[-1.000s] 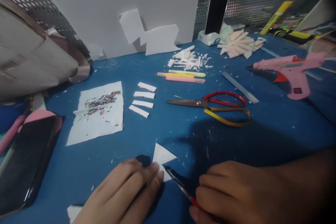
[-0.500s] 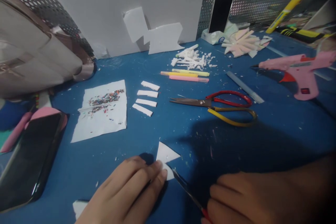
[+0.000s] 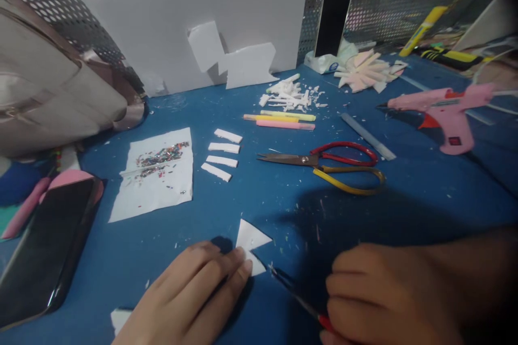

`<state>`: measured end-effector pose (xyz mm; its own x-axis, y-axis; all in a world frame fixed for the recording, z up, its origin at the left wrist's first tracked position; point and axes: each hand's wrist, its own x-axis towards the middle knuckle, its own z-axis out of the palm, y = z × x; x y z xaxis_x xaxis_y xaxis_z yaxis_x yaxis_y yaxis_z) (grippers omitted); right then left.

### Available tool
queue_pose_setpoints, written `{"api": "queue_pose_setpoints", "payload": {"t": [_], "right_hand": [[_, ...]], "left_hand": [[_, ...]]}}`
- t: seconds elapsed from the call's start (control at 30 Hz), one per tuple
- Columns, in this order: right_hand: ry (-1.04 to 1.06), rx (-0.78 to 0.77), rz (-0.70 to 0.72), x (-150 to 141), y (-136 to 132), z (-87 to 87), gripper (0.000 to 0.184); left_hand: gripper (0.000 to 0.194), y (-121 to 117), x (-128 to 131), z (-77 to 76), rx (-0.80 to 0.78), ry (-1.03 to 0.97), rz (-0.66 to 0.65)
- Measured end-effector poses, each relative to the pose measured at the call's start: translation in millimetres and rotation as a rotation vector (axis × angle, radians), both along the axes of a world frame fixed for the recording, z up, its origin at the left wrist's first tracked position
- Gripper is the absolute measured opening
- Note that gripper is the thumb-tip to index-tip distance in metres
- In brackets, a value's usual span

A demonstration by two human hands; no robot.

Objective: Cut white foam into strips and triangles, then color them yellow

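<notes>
My left hand (image 3: 190, 291) presses a small white foam piece (image 3: 251, 234) against the table with its fingertips. The piece has a triangular upper part and a notch cut into its right side; my fingers cover its left part. My right hand (image 3: 372, 291) is closed around a slim metal tool with a red handle (image 3: 297, 297). A small white bit clings near the tool's tip, which is just right of the foam and apart from it. The tool's exact kind is unclear. Another white scrap (image 3: 120, 319) lies partly under my left hand.
Several white strips (image 3: 224, 147) lie beyond my hands, beside a paper with colourful bits (image 3: 162, 197). Scissors (image 3: 307, 160), coloured sticks (image 3: 285, 125) and a pink glue gun (image 3: 453, 118) are to the right. A phone (image 3: 42, 248) lies left; a white foam board (image 3: 141, 32) stands behind.
The tool in my right hand has pulled back to the right, its tip leaving the foam's notch. My left hand stays on the piece. The whole view has shifted slightly.
</notes>
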<state>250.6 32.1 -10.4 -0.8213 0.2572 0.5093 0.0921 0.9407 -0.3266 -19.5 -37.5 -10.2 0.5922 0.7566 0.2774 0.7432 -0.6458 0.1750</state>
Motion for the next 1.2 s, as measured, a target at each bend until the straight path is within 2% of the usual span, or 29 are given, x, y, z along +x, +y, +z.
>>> {"api": "queue_pose_setpoints", "payload": {"t": [0.1,0.2,0.27,0.33,0.43,0.57,0.7,0.8,0.97,1.1,1.2], "right_hand": [[0.259,-0.147,-0.166,-4,-3,-4.8,0.020],[0.379,-0.301,-0.293,-7,5,-4.6,0.018],[0.308,-0.404,-0.143,-7,18,-4.5,0.016],[0.310,-0.532,0.016,-7,32,-5.5,0.020],[0.327,-0.639,0.090,-7,43,-7.1,0.025],[0.345,-0.649,0.148,-9,43,-7.7,0.031],[0.321,-0.620,0.158,-7,41,-9.0,0.033],[0.307,-0.631,0.159,-6,42,-9.8,0.034],[0.415,-0.605,0.092,-7,40,-4.2,0.025],[0.422,-0.698,-0.010,-6,38,6.8,0.011],[0.365,-0.746,-0.045,-4,38,13.4,0.009]], "left_hand": [[0.035,1,-2,-1.4,-0.001,0.003,-0.003],[0.032,6,-4,0.7,-0.030,0.011,-0.034],[0.030,11,-4,4.5,-0.046,-0.027,-0.051],[0.027,17,-2,10.0,-0.074,-0.091,-0.007],[0.023,26,4,18.8,-0.143,-0.166,0.142],[0.028,39,13,23.7,-0.260,-0.233,0.240],[0.016,48,18,21.2,-0.483,-0.354,0.247],[0.005,53,20,20.4,-0.552,-0.423,0.256],[0.007,59,15,22.4,-0.479,-0.359,0.252],[0.008,61,10,22.4,-0.352,-0.237,0.208],[0.008,62,10,22.4,-0.309,-0.167,0.171]]}}
